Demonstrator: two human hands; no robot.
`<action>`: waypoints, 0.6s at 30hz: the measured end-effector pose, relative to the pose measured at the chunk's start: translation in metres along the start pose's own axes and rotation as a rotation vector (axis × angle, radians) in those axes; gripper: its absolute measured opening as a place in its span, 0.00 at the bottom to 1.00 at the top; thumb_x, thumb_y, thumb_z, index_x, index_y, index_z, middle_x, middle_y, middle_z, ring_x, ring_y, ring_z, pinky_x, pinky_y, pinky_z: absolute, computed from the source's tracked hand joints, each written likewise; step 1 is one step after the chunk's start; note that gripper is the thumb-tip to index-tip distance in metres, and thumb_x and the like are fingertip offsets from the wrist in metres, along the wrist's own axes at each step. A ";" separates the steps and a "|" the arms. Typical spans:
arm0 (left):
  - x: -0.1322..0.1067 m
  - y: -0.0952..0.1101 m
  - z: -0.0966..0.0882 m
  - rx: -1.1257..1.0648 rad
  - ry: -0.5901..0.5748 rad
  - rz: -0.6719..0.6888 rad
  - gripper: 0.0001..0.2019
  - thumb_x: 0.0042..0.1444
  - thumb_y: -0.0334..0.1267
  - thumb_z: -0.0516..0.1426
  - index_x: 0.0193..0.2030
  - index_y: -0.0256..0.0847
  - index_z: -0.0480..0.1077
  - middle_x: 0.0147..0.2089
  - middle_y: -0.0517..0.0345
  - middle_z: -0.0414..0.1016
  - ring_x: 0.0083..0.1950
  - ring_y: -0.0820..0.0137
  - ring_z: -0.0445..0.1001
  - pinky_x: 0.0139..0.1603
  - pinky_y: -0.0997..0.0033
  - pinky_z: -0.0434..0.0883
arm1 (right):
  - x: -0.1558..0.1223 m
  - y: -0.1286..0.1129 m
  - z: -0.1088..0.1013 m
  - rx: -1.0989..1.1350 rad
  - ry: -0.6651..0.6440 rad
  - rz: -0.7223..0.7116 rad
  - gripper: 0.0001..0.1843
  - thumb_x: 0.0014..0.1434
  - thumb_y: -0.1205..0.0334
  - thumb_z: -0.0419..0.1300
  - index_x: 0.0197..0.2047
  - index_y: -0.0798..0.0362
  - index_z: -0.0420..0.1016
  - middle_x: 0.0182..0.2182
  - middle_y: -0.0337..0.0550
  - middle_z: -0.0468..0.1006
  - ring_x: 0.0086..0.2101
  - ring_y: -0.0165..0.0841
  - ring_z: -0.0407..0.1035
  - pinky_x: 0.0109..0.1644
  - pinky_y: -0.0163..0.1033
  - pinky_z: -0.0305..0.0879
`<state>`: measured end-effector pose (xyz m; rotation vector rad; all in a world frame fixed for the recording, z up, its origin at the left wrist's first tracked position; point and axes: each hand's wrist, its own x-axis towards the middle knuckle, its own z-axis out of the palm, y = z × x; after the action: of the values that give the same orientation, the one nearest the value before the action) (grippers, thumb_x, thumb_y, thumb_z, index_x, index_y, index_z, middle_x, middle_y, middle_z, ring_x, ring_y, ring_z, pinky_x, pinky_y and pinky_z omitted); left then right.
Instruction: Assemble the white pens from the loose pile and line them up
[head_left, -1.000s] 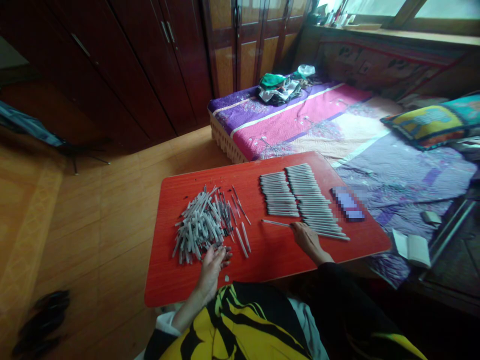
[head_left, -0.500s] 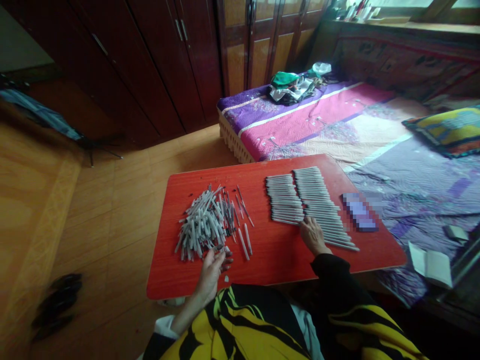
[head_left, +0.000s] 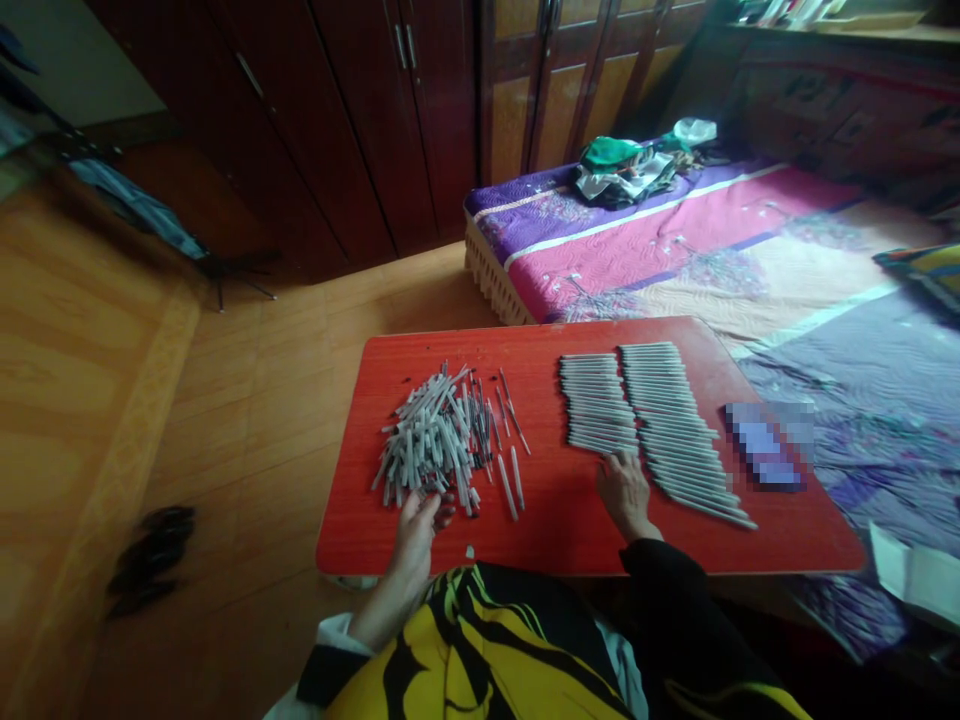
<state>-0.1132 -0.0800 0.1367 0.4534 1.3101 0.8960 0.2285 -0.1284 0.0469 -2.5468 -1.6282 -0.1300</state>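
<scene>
On a red tabletop (head_left: pixel 562 540) lies a loose heap of white pens or pen tubes (head_left: pixel 427 440), with some dark refills among them at its right side. My left hand (head_left: pixel 416 530) is at the heap's near edge, its fingers curled against the pens. Two tidy rows of parallel white tubes (head_left: pixel 600 405) (head_left: pixel 671 430) lie to the right. My right hand (head_left: pixel 626 495) rests on the table, fingers spread, touching the near end of the left row. A few stray pens (head_left: pixel 511 480) lie between heap and rows.
A blurred phone (head_left: pixel 765 450) lies at the table's right end. Beyond the table are a pink and purple quilted bed (head_left: pixel 660 240) with a heap of cloth (head_left: pixel 622 170) and dark wooden wardrobes (head_left: pixel 420 120). A white booklet (head_left: pixel 911 580) lies at right, dark sandals (head_left: pixel 150 560) on the wooden floor.
The pen in my right hand has gone into the rows, and that hand now lies spread at their near end. The view has swung, shifting the table rightward in the picture.
</scene>
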 end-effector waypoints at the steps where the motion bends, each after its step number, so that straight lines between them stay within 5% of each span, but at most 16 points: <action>1: 0.002 0.000 -0.003 -0.006 0.017 0.001 0.19 0.40 0.40 0.63 0.39 0.37 0.66 0.32 0.56 0.76 0.28 0.72 0.73 0.29 0.75 0.65 | -0.005 -0.019 -0.002 0.065 -0.049 0.021 0.11 0.59 0.62 0.50 0.39 0.54 0.72 0.38 0.48 0.71 0.41 0.38 0.62 0.39 0.37 0.55; 6: 0.008 0.001 -0.011 -0.011 0.026 -0.011 0.18 0.39 0.38 0.62 0.38 0.37 0.66 0.30 0.57 0.75 0.27 0.73 0.73 0.28 0.75 0.64 | -0.022 -0.122 -0.011 0.269 -0.463 0.017 0.14 0.61 0.59 0.48 0.39 0.51 0.73 0.39 0.45 0.75 0.40 0.33 0.68 0.37 0.33 0.57; 9: 0.010 0.003 -0.012 0.005 -0.012 0.010 0.17 0.41 0.38 0.61 0.38 0.37 0.66 0.30 0.57 0.75 0.27 0.73 0.73 0.28 0.75 0.65 | -0.017 -0.164 -0.013 0.260 -0.518 0.016 0.14 0.61 0.57 0.48 0.38 0.52 0.73 0.37 0.47 0.77 0.37 0.34 0.70 0.35 0.33 0.57; 13: 0.012 0.005 -0.011 0.027 -0.032 0.007 0.16 0.41 0.39 0.61 0.37 0.37 0.66 0.30 0.58 0.75 0.27 0.73 0.73 0.28 0.75 0.65 | -0.006 -0.189 -0.014 0.253 -0.532 -0.007 0.14 0.60 0.55 0.50 0.38 0.53 0.73 0.36 0.49 0.77 0.38 0.35 0.71 0.36 0.34 0.58; 18: 0.013 0.007 -0.012 0.032 -0.061 -0.012 0.16 0.40 0.39 0.61 0.37 0.37 0.66 0.29 0.58 0.74 0.27 0.72 0.73 0.27 0.75 0.65 | -0.012 -0.191 -0.019 0.227 -0.536 -0.006 0.13 0.59 0.58 0.52 0.41 0.55 0.72 0.37 0.51 0.77 0.40 0.38 0.71 0.40 0.36 0.60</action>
<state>-0.1265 -0.0683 0.1306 0.4934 1.2721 0.8458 0.0496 -0.0621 0.0742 -2.5277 -1.6792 0.7535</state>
